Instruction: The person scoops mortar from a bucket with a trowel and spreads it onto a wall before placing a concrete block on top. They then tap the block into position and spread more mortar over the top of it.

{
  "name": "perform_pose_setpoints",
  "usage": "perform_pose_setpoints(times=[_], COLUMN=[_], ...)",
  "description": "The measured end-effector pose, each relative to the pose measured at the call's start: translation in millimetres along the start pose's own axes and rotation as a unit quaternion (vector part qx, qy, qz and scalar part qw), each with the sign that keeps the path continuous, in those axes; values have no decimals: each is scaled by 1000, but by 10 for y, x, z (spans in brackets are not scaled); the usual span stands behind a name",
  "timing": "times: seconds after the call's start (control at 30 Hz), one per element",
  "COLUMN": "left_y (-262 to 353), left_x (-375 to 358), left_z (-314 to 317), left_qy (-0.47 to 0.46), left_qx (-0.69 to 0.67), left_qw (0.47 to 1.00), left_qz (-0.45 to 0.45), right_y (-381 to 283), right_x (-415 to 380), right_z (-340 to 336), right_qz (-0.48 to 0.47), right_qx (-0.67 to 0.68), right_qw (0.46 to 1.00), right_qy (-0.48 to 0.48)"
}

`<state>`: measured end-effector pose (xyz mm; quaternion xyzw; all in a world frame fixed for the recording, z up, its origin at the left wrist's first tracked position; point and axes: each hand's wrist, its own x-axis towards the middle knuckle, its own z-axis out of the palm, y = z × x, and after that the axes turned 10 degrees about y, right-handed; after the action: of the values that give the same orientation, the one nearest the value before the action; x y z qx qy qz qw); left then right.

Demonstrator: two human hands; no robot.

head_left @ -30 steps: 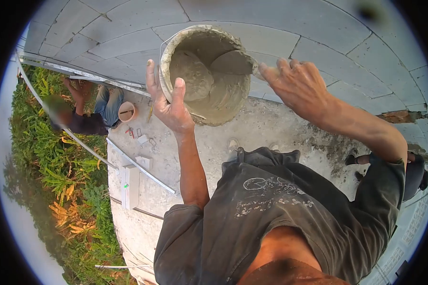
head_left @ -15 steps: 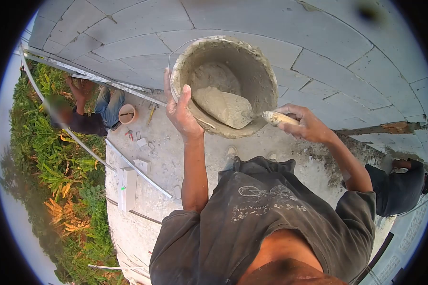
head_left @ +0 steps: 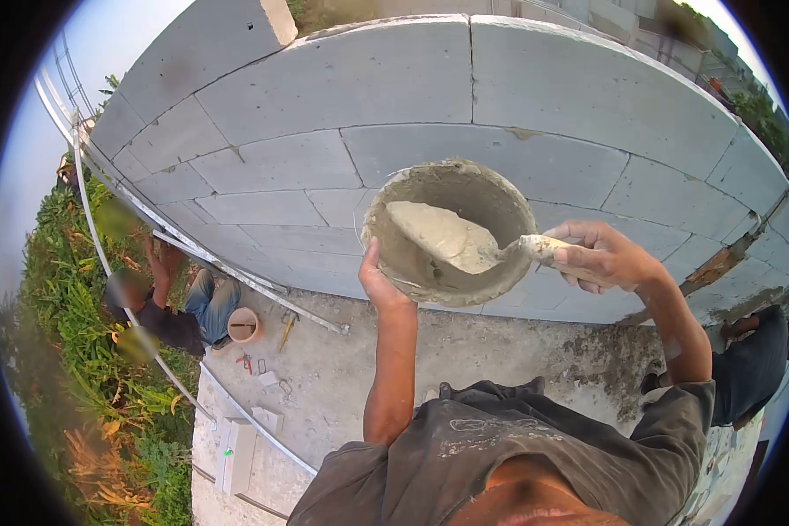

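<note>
My left hand (head_left: 384, 282) is wrapped around the left side of a mortar-crusted bucket (head_left: 506, 209), which is held up in front of the block wall with its mouth tilted toward me. A trowel (head_left: 447, 237) lies across the bucket's mouth, its blade coated with grey mortar and pointing up to the left. My right hand (head_left: 607, 254) grips the trowel's wooden handle just beyond the right rim. How much mortar is left in the bucket cannot be made out behind the blade.
A wall of large grey blocks (head_left: 394, 79) curves across the view ahead. On the left, a person (head_left: 162, 307) sits beside a small bucket (head_left: 244, 324), near metal rails (head_left: 228, 263). Another person (head_left: 749, 368) bends at the right. Tools lie on the concrete floor (head_left: 342, 368).
The view has tipped up, showing the wall's top edge. The bucket is raised higher against the wall, and the trowel blade has lifted from inside it toward the mouth.
</note>
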<state>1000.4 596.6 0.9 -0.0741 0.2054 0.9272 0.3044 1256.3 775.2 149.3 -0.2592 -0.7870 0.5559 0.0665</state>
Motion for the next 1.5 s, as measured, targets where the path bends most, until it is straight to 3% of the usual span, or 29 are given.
perform_pose_setpoints(times=[0.03, 0.17, 0.3, 0.37, 0.43, 0.5, 0.6, 0.7, 0.73, 0.9, 1.03, 1.13, 1.23, 1.33, 1.43, 1.47, 1.5], left_y=[-4, -69, -51, -48, -40, -39, 48, 281, 359, 622, 776, 847, 846, 778, 666, 629, 633], left_x=[0, 259, 370, 392, 375, 326, 160, -84, -158, -481, -549, -610, -622, -506, -584, -608, -637], left_z=[80, 222, 333, 332, 304, 168, -217, -808, -1027, -1792, -2083, -2018, -1909, -2012, -1858, -1825, -1800], left_qy=[22, -49, -54, -54, -43, -35, 0, 21, 52, 146, 199, 176, 156, 125, 106, 106, 107], left_qx=[-10, -40, -48, -64, -55, -39, 10, 11, 31, 91, 166, 149, 133, 115, 80, 76, 76], left_qw=[1000, 997, 996, 995, 996, 998, 1000, 1000, 998, 982, 958, 963, 968, 971, 980, 983, 985], left_qz=[-8, -38, -45, -52, -46, -40, -17, -21, 1, 76, 126, 137, 143, 168, 145, 129, 113], right_y=[-151, -816, -1450, -1725, -2410, -2443, -2419, -2326, -2230, -2054, -1878, -1790, -1756, -1768, -1679, -1652, -1654], right_x=[-3, 153, 529, 890, 807, 1080, 1310, 1393, 1378, 674, 340, 255, 299, 307, 272, 342, 350], right_z=[-65, -415, -756, -848, -544, -637, -635, -974, -1141, -1476, -1444, -1579, -1619, -1715, -1706, -1743, -1772], right_qz=[-9, -109, -210, -262, -120, -177, -255, -320, -339, -255, -204, -217, -217, -237, -235, -245, -212], right_qx=[22, 12, -121, -246, -314, -315, -463, -472, -433, -529, -479, -458, -471, -491, -397, -465, -468], right_qw=[1000, 989, 946, 886, 891, 885, 779, 770, 789, 740, 753, 764, 741, 757, 774, 725, 738], right_qy=[14, 95, 215, 291, 305, 293, 336, 286, 274, 329, 402, 398, 427, 361, 433, 445, 437])
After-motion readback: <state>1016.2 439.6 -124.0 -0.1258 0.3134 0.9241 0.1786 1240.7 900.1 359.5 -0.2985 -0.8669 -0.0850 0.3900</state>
